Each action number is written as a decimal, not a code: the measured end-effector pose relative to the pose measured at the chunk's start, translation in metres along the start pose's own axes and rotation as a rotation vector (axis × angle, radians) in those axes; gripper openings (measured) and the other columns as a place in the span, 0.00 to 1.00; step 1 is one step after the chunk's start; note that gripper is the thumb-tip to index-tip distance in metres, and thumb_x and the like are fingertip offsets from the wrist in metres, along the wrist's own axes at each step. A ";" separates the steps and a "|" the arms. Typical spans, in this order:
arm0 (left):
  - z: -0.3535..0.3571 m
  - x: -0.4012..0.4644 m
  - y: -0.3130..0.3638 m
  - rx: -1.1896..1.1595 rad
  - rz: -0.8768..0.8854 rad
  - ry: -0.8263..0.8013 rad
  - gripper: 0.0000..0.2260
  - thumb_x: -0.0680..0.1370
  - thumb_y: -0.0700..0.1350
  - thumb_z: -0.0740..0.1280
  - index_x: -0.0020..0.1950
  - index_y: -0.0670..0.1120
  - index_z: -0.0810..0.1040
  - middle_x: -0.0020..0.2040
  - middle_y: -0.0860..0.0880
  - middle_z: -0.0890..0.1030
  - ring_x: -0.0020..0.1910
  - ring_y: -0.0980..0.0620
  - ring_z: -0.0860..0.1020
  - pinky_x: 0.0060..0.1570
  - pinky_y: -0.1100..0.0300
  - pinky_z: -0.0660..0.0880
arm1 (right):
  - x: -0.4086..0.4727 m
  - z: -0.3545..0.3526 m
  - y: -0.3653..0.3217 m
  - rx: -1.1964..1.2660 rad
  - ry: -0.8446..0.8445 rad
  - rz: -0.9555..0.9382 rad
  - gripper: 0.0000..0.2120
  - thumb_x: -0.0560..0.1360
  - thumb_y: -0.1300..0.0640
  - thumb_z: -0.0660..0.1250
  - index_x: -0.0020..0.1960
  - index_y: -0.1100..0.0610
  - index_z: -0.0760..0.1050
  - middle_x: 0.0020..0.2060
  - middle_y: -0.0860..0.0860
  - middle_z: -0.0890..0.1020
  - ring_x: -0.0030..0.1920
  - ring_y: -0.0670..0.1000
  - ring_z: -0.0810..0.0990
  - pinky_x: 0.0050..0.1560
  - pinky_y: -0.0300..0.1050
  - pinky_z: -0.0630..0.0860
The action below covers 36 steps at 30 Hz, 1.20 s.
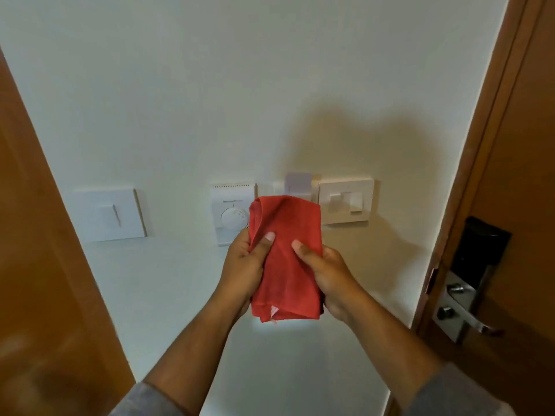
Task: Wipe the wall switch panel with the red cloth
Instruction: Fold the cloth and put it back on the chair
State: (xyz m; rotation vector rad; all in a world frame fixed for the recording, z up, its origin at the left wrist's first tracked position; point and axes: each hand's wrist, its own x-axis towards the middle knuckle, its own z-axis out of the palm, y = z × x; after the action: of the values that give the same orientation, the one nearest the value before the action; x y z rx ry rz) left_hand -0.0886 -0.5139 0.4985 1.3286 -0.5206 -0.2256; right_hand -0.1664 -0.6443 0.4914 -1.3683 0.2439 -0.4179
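A folded red cloth [285, 259] is held in front of the white wall by both hands. My left hand [244, 267] grips its left edge, thumb on the front. My right hand [326, 276] grips its right edge the same way. Behind the cloth's top right, a cream switch panel [345, 201] is fixed to the wall; the cloth is short of the wall and does not touch the panel. A white switch panel [109, 214] sits further left. Between them the cloth partly hides a white dial thermostat [232, 211].
A card holder with a pale card [297, 183] sits just left of the cream panel. A brown wooden door with a black electronic lock and metal handle [468, 283] stands at the right. Another brown wooden surface [36, 265] fills the left edge.
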 end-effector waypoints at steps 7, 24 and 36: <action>-0.044 -0.019 -0.021 0.070 -0.091 0.094 0.09 0.84 0.50 0.63 0.58 0.47 0.80 0.53 0.46 0.87 0.51 0.48 0.86 0.52 0.51 0.83 | -0.004 0.041 0.030 -0.118 0.122 -0.104 0.05 0.79 0.54 0.68 0.52 0.53 0.81 0.46 0.52 0.87 0.48 0.54 0.86 0.52 0.55 0.82; -0.243 -0.121 -0.092 0.257 -0.332 0.372 0.05 0.83 0.45 0.65 0.49 0.51 0.79 0.46 0.50 0.84 0.41 0.54 0.81 0.44 0.56 0.79 | -0.051 0.175 0.176 -0.315 -0.299 0.307 0.12 0.81 0.58 0.64 0.64 0.52 0.72 0.53 0.52 0.84 0.49 0.53 0.85 0.36 0.45 0.81; -0.514 -0.243 -0.254 0.245 -0.789 0.406 0.09 0.82 0.46 0.68 0.62 0.50 0.77 0.57 0.46 0.84 0.55 0.45 0.83 0.54 0.48 0.82 | -0.125 0.368 0.448 -0.392 -0.376 0.728 0.23 0.81 0.57 0.65 0.72 0.45 0.64 0.63 0.49 0.79 0.61 0.53 0.80 0.55 0.58 0.81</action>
State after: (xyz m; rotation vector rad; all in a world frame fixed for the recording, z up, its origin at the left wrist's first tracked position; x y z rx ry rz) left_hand -0.0163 -0.0232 0.1220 1.7198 0.3528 -0.5334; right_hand -0.0646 -0.1975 0.1142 -1.5941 0.5031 0.5151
